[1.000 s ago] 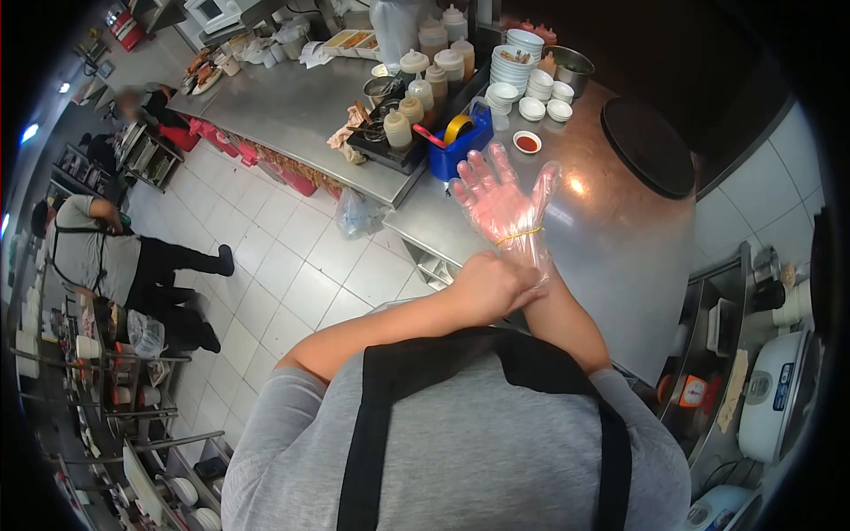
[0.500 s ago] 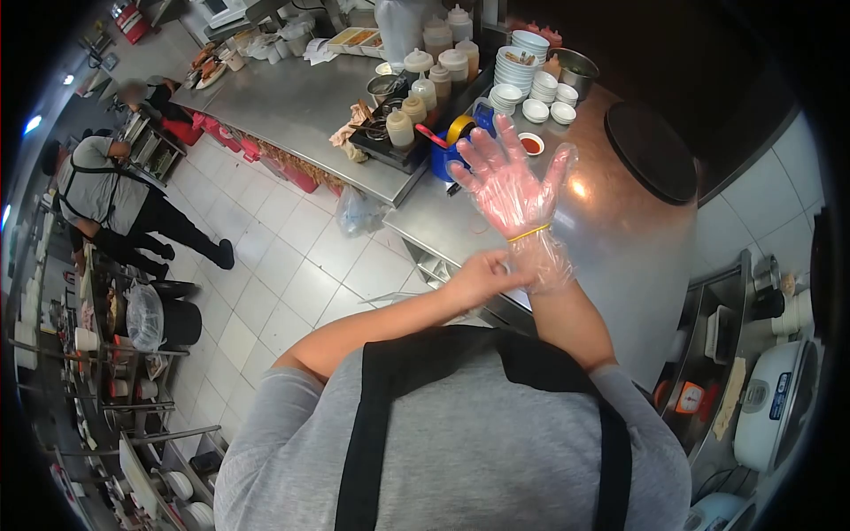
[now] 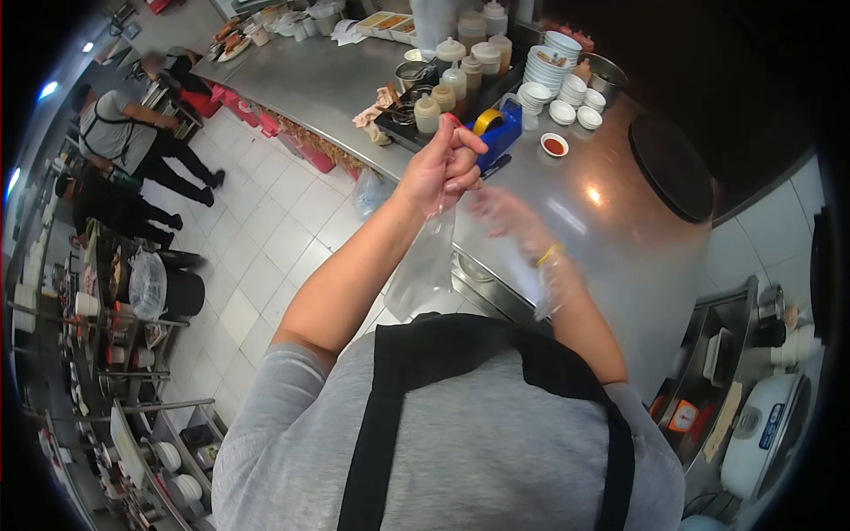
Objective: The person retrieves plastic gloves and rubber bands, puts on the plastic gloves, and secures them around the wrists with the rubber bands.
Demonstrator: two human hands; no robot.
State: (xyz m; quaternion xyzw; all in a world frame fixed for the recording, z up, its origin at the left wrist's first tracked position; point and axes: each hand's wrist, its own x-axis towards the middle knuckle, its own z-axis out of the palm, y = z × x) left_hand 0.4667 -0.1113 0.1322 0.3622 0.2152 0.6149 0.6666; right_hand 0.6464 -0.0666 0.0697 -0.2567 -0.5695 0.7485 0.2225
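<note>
My left hand (image 3: 441, 168) is bare and raised over the counter's edge, its fingers curled in and the thumb up. A clear plastic glove (image 3: 423, 265) hangs limp below it, seemingly from its grip; the exact hold is hidden. Close by on the right, my right hand (image 3: 509, 217) wears a clear plastic glove with a yellow rubber band (image 3: 549, 254) around the wrist. Motion smears its fingers, which are near my left fingertips. Just beyond both hands stands a blue tape dispenser (image 3: 506, 133) with yellow tape.
On the steel counter (image 3: 611, 239) are a dish of red sauce (image 3: 554, 145), stacked white bowls (image 3: 547, 71), squeeze bottles (image 3: 452, 84) and a round black tray (image 3: 670, 168). Co-workers (image 3: 124, 133) stand across the tiled floor at left. A rice cooker (image 3: 753, 434) sits at right.
My left hand has left the right wrist and risen, with a plastic glove now hanging below it. My right hand, spread and upright before, has dropped towards it and blurred.
</note>
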